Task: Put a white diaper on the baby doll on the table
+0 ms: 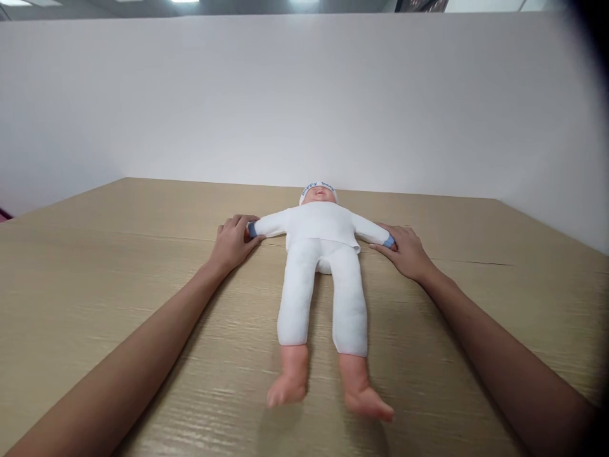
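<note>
A baby doll (323,228) lies on its back on the wooden table, its head at the far end and its bare feet toward me. It wears a white long-sleeved top with blue cuffs, white trousers and a white cap (314,185) with blue lettering. Both of its arms are stretched out sideways. My left hand (233,241) is closed around the doll's hand and cuff at the left. On the other side my right hand (406,251) grips the cuff and hand of the other arm. The doll's own hands are mostly hidden by my fingers.
The light wooden table (143,304) spreads out around the doll, with thin seams across its top. Behind its far edge stands a plain white wall panel (304,95). A dark blurred shape covers the right edge of the view.
</note>
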A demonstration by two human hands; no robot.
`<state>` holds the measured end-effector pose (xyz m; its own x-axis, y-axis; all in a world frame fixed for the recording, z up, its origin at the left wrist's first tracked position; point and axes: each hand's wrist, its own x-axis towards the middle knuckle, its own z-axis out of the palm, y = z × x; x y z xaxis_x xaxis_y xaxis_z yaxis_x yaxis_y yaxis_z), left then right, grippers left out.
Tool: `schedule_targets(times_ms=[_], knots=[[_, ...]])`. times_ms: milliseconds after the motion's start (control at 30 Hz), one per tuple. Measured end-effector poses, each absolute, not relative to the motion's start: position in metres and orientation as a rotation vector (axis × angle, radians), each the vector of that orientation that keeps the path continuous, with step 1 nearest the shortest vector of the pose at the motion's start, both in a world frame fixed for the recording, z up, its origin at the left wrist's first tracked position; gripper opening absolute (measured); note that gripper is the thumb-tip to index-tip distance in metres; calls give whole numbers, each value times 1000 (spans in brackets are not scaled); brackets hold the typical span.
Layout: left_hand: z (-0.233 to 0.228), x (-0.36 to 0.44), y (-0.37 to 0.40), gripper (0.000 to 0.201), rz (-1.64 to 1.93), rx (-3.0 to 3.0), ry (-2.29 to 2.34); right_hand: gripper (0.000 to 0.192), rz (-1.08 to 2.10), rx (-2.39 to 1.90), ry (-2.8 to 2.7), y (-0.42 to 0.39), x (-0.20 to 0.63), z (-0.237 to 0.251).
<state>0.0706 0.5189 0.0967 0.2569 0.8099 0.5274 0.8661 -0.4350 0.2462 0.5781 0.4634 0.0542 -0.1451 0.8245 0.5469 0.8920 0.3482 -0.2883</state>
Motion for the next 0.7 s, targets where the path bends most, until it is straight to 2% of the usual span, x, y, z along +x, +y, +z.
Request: schedule_targets(times_ms=[333,400,533,633,700], knots=[[103,70,501,52,-967,-2419,-1582,84,-214,-1530,-1890,452,565,45],[110,78,484,47,-1099,-2412,-1517,75,-245,-1445,-1845,437,544,58],[129,113,419,28,-1557,-2317,-1357,27,-141,-1162,-1527,380,466,113],[142,138,354,17,-1971,-2235,-1079,27,-54,-989,-1319,309,412,164],[150,144,317,21,-1972,-2243,-905,35,-136,-1009,-1548,259,402,191]])
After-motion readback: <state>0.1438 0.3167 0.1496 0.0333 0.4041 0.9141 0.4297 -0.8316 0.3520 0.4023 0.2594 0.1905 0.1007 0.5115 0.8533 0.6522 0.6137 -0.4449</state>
